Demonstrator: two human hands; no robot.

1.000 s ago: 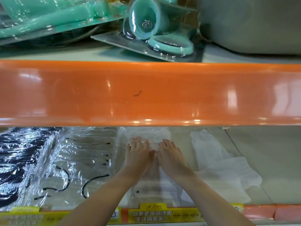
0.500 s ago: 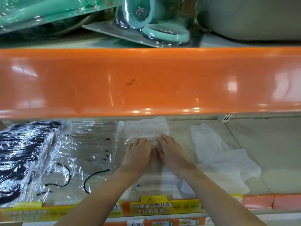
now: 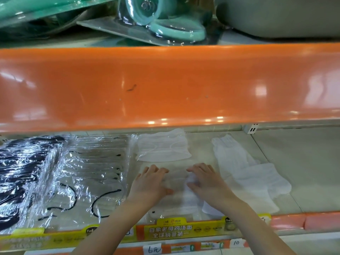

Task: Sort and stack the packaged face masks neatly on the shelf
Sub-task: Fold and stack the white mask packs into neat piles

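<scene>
On the lower shelf (image 3: 294, 172), my left hand (image 3: 150, 183) and my right hand (image 3: 204, 181) lie side by side on a clear packet of white face masks (image 3: 176, 199). The fingers of both curve lightly over the plastic, thumbs turned inward. Behind them lies another white mask packet (image 3: 163, 146). To the left sits a stack of clear packets with black ear loops (image 3: 88, 181), and further left a stack of black mask packets (image 3: 24, 172).
White gloves (image 3: 248, 173) lie loose on the shelf right of my hands. An orange shelf front (image 3: 165, 85) hangs low overhead, with teal packaged goods (image 3: 161, 21) above it. Yellow and orange price strips (image 3: 171, 230) line the front edge.
Both hands have slid back toward me and spread apart, uncovering the rear white mask packet. The view has dropped slightly.
</scene>
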